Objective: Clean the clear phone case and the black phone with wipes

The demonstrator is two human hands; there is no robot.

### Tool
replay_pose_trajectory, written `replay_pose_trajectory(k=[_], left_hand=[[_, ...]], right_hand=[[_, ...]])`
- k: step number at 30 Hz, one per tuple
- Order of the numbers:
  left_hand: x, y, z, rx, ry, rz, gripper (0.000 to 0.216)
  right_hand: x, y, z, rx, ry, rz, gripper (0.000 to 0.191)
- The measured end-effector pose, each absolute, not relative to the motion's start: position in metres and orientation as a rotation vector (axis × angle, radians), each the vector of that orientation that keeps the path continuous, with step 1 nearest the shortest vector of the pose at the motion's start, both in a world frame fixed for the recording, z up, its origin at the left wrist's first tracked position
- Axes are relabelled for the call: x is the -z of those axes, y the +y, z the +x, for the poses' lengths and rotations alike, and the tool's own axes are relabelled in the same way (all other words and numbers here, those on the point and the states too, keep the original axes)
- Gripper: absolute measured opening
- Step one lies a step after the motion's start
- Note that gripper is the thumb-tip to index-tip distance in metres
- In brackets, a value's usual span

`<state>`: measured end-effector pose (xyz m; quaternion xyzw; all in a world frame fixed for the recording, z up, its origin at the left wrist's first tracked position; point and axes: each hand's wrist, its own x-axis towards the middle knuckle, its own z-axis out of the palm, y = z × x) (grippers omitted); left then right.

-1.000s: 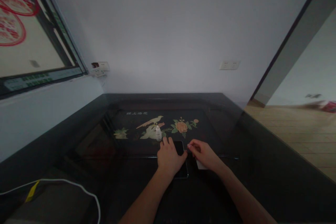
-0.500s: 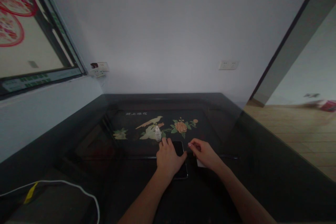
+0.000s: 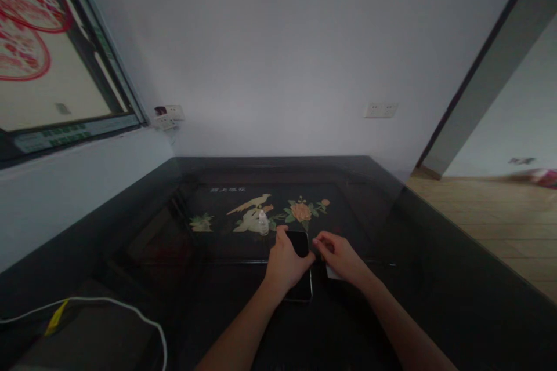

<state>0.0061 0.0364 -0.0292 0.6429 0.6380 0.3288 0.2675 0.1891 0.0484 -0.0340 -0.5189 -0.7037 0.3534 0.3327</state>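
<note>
A dark phone (image 3: 301,243) lies flat on the black glass-topped table (image 3: 413,255). My left hand (image 3: 285,264) rests on top of it, fingers stretched flat over its left side. Beside the phone's right edge my right hand (image 3: 342,255) is curled, its fingertips pinched at something too small to make out. A small white piece (image 3: 331,273) lies on the table under that hand. A little clear dropper bottle (image 3: 263,222) stands upright just beyond my left hand's fingertips.
Under the glass shows a painted panel with a bird and flowers (image 3: 278,211). A white cable with a yellow tag (image 3: 87,307) lies at the near left. Wall sockets (image 3: 380,109) sit on the back wall; a window (image 3: 52,69) is left, a doorway right.
My left hand has slid a little to the right across the phone, away from the bottle. The view has shifted slightly. My right hand stays almost in place.
</note>
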Motion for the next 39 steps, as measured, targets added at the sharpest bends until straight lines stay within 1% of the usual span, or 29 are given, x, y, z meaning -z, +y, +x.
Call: replay_pose_trajectory(k=[4,6,9,12,14,18,23,30,39], left_hand=[[0.024,0.036,0.005,-1.062,1.549,1.621,0.073],[0.023,0.036,0.005,-1.164,1.466,1.557,0.072],[0.024,0.039,0.005,-1.284,1.387,1.480,0.073],[0.029,0.044,0.004,-1.338,1.351,1.405,0.074],[0.032,0.048,0.002,-1.372,1.312,1.347,0.069],[0.039,0.058,-0.003,-1.427,1.243,1.198,0.047],[0.042,0.066,-0.008,-1.478,1.308,1.214,0.035],[0.038,0.065,-0.009,-1.486,1.253,1.354,0.035],[0.034,0.061,-0.011,-1.475,1.345,1.508,0.033]], right_hand=[[0.029,0.047,0.185,-1.016,-1.724,-1.311,0.042],[0.027,0.044,0.181,-1.169,-1.635,-1.252,0.048],[0.026,0.037,0.173,-1.487,-1.477,-1.128,0.053],[0.025,0.030,0.167,-1.649,-1.421,-1.071,0.051],[0.023,0.028,0.165,-1.662,-1.446,-1.070,0.048],[0.021,0.030,0.165,-1.689,-1.432,-1.066,0.049],[0.027,0.036,0.168,-1.692,-1.342,-1.076,0.048],[0.031,0.040,0.168,-1.679,-1.301,-1.050,0.045],[0.026,0.037,0.170,-1.601,-1.430,-1.036,0.043]])
